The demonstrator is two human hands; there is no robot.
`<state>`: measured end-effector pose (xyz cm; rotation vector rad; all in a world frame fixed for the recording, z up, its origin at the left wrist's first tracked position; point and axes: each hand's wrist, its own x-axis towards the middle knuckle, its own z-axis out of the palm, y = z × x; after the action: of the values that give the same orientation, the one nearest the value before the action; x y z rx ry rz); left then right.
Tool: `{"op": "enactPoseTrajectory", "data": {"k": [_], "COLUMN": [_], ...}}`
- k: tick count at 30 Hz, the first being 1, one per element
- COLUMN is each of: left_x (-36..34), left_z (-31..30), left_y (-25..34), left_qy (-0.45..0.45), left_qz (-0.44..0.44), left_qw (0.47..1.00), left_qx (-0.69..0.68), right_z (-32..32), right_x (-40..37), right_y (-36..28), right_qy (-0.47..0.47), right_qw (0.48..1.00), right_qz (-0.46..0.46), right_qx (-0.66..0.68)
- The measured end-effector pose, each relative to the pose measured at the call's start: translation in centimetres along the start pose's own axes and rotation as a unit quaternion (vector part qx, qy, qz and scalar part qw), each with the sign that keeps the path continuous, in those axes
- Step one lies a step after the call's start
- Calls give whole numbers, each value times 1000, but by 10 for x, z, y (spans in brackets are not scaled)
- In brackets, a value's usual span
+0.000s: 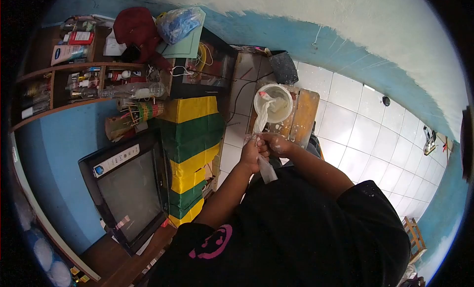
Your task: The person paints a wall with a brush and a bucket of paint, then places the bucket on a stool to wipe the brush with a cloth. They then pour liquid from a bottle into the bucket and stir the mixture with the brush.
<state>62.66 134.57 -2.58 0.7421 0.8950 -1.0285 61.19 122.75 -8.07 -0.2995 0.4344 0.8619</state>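
**Entry: bag handled over a bucket, head view**

- **Hands, two.** The left hand (251,156) and right hand (274,143) are pressed together, both closed around the same white plastic bag (267,171). The fingers carry white smears.
- **White plastic bag, one.** It is pinched at the middle. One end stretches away from the hands into the bucket, and the other hangs loose on the near side, toward the body. Its contents cannot be made out.
- **White bucket, one** (284,92). It stands just beyond the hands, open, with a pale interior.
- **Wooden stool, one** (306,114). It is the surface under the bucket, beyond the hands and slightly right.
- **Dark scoop, one** (284,67). It lies well beyond the bucket, on the tiled floor (355,124).
- **Television, one** (131,191). It stands well to the left of the hands.
- **Yellow-and-green covered stack, one** (192,139). It sits between the television and the hands.
- **Shelf, one** (74,65). It is far left and crowded with small bottles too small to count.

**Step in hand, as judged:** twisting or squeezing the bag at its gripped neck, over the bucket.

**What the next move calls for:** a firm two-handed hold, with the stretched end kept inside the bucket rim so nothing falls on the stool.
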Motion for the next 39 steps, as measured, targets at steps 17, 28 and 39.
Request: {"op": "enactPoseTrajectory", "data": {"k": [17,28,39], "left_x": [16,17,43], "left_z": [-14,-10,-37], "left_y": [-8,-16,-34], "left_qy": [148,172,228], "left_qz": [119,145,225], "left_qw": [949,936,869], "left_qx": [252,272,376], "right_z": [-17,-27,-3], "right_x": [47,58,39], "right_y": [15,17,2], "right_qy": [184,175,180], "right_qw": [926,974,983], "right_qz": [-110,-90,-49], "right_qx": [-312,-112,5]}}
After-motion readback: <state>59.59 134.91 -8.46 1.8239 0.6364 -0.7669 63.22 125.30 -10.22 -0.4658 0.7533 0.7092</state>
